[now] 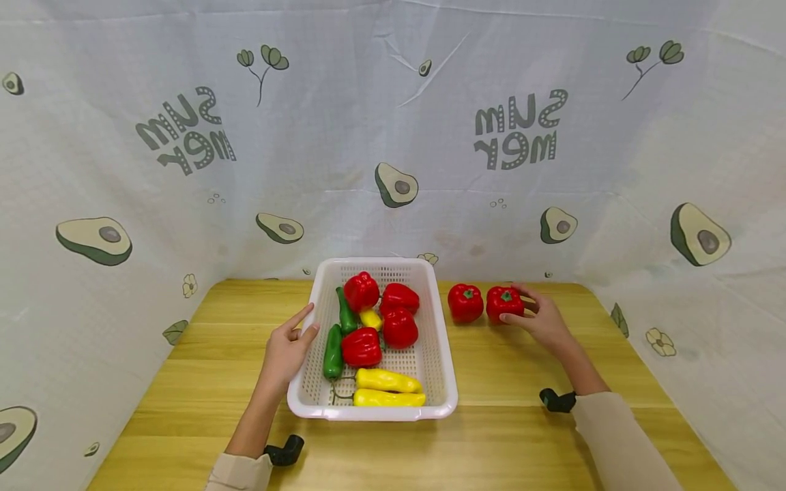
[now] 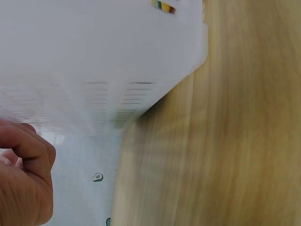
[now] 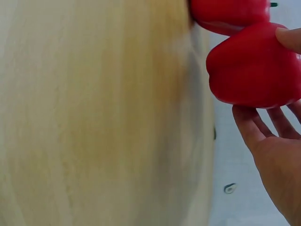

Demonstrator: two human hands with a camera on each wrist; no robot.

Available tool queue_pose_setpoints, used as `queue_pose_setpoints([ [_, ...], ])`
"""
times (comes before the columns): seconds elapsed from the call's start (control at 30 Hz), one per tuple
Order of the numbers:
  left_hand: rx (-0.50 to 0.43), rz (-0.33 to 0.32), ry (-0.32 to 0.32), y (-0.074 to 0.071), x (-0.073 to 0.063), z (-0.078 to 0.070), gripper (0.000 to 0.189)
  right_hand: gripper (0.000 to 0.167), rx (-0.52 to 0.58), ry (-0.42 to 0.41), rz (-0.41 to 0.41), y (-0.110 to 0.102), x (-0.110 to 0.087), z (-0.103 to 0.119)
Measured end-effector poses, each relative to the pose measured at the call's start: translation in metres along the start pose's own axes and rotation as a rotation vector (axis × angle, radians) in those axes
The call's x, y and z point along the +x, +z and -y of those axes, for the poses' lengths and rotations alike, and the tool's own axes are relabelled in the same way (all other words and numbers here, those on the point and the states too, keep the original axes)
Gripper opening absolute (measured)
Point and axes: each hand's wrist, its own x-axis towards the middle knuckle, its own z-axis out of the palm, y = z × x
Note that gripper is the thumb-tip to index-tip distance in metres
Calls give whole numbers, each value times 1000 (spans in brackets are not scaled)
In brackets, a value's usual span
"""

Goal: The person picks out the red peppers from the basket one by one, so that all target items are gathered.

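My right hand (image 1: 543,324) grips a red bell pepper (image 1: 503,303) on the table, thumb on its near side and fingers on its far side. Up close in the right wrist view, the held pepper (image 3: 256,70) touches a second red bell pepper (image 3: 230,12). That second pepper (image 1: 464,304) stands just left of it in the head view. At the left rim of a white plastic basket (image 1: 447,368), my left hand (image 1: 287,351) holds on, its thumb over the edge. Curled fingers of the left hand (image 2: 26,174) show beside the basket wall (image 2: 94,56).
Inside the basket lie several red bell peppers (image 1: 362,348), green peppers (image 1: 333,353) and yellow peppers (image 1: 388,380). The wooden table (image 1: 510,436) ends at a printed cloth (image 1: 344,136) behind and on both sides. A black band piece (image 1: 557,400) sits at each wrist.
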Motion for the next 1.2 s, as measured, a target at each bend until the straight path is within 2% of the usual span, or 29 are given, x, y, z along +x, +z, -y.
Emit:
queue_pose_setpoints([
  [0.23,-16,22,-12,-1,-17,-28,51,82,40,13,16,3,2,-8],
  [0.33,-19,22,0,-1,-20,-33,50,82,67,20,25,4,3,-10],
  [0.43,-16,21,-1,0,-17,-28,51,82,84,26,37,4,4,-11],
  [0.67,-6,11,-13,1,-4,-7,51,85,130,15,69,1,7,-14],
  [0.9,-14,24,-11,1,-13,-22,51,84,81,-13,62,-2,6,-9],
  [0.97,-20,28,-12,0,-12,-22,52,82,66,-30,53,-3,4,-6],
  [1.2,-23,8,2,0,-1,0,52,80,48,-105,-2,-7,1,7],
])
